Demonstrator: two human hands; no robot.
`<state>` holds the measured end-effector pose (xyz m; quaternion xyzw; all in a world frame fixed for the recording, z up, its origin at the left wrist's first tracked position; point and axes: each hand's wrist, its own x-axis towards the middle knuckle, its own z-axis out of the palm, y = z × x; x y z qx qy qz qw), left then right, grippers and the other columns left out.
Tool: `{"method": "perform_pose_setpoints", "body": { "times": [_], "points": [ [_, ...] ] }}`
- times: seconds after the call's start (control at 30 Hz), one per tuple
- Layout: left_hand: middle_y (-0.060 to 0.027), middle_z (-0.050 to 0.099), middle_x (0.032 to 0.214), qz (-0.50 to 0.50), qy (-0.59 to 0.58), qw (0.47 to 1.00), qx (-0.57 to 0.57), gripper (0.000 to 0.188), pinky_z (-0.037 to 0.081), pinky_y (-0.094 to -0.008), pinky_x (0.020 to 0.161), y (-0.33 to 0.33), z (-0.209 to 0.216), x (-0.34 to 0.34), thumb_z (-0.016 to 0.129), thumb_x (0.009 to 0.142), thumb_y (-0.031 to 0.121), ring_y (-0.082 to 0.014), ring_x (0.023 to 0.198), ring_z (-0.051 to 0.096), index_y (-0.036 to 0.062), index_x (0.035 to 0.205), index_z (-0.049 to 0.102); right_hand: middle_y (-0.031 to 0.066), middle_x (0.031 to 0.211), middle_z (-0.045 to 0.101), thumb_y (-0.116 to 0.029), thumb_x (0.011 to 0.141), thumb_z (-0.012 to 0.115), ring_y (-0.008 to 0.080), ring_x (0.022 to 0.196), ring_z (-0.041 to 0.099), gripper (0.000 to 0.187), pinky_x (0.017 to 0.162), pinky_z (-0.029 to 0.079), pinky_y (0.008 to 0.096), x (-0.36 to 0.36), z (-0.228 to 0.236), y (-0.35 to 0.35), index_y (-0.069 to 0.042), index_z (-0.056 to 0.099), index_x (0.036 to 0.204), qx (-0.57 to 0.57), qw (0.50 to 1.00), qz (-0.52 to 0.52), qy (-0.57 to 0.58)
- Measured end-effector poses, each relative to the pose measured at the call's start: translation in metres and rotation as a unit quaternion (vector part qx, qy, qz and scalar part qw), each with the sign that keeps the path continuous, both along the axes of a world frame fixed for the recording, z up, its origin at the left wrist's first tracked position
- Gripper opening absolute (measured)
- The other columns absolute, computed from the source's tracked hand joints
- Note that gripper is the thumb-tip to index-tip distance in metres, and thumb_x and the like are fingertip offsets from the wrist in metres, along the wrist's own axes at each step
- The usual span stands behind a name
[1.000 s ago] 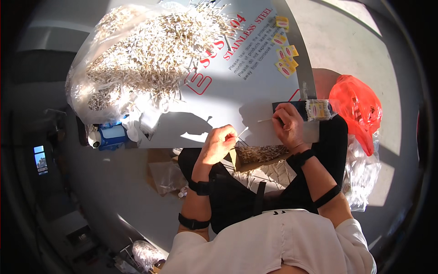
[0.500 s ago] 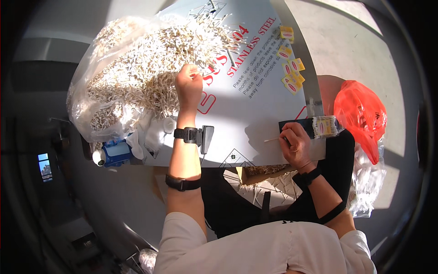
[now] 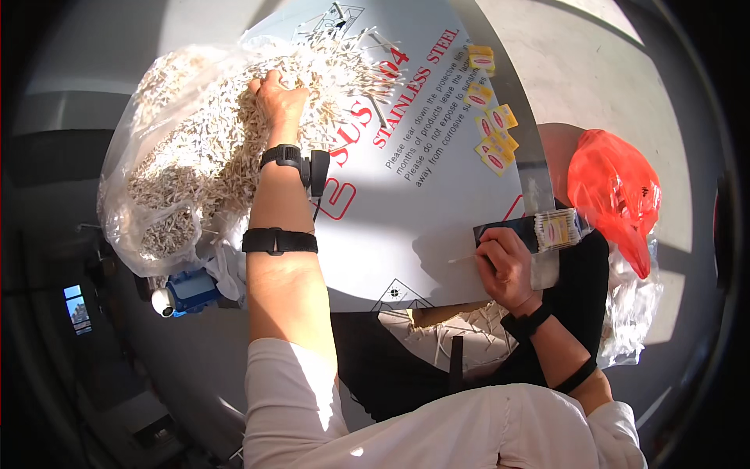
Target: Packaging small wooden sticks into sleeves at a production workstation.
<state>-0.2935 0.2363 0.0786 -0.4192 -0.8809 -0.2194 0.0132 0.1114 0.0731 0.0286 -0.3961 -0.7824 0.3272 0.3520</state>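
A large heap of loose cotton swabs (image 3: 226,117) spills from a clear plastic bag (image 3: 117,180) onto the film-covered metal tabletop (image 3: 367,258). My left hand (image 3: 280,100) is at the heap, its bent fingers apart among the swabs. Near the table's front right edge my right hand (image 3: 504,262) is closed, with a thin swab poking out to its left. Just beyond its fingers lies a dark flat piece (image 3: 508,232). A clear packet of swabs (image 3: 556,230) with a small yellow label sits at the right end of that piece.
Several small yellow cards (image 3: 494,129) lie along the table's right edge. A red plastic bag (image 3: 613,187) and a clear bag (image 3: 629,313) are beyond it. A blue bottle-like object (image 3: 191,292) stands at the left. Below the front edge is a carton (image 3: 437,316) with swabs.
My left hand has moved forward and left from above the table into the swab heap, its fingers opening out. The right hand has barely moved. The view has shifted slightly.
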Motion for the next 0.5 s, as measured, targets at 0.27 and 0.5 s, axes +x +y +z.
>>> {"method": "perform_pose_setpoints", "body": {
  "times": [0.27,0.5],
  "points": [
    [-0.0136,0.053,0.101,-0.103,0.072,0.962,0.244,0.034,0.046,-0.0432,0.086,-0.058,-0.008,0.006,0.071,0.059,0.003,-0.0341,0.096,0.054,0.0051,0.092,0.064,0.0081,0.090,0.058,0.002,0.070,0.068,0.0296,0.082,0.060,0.015,0.070,0.050,0.0384,-0.001,-0.005,-0.002,-0.004,0.057,0.077,0.010,1.000,0.004,0.007],
    [-0.0184,0.044,0.116,-0.144,0.077,0.950,0.266,0.041,0.036,-0.0429,0.098,-0.121,-0.011,0.092,0.062,0.066,-0.004,-0.0353,0.108,0.044,0.0000,0.107,0.060,0.0084,0.090,0.058,0.002,0.071,0.068,0.0300,0.085,0.060,0.014,0.071,0.050,0.0393,0.005,-0.008,-0.003,-0.004,0.056,0.077,0.017,1.000,0.001,0.008]
  ]
}}
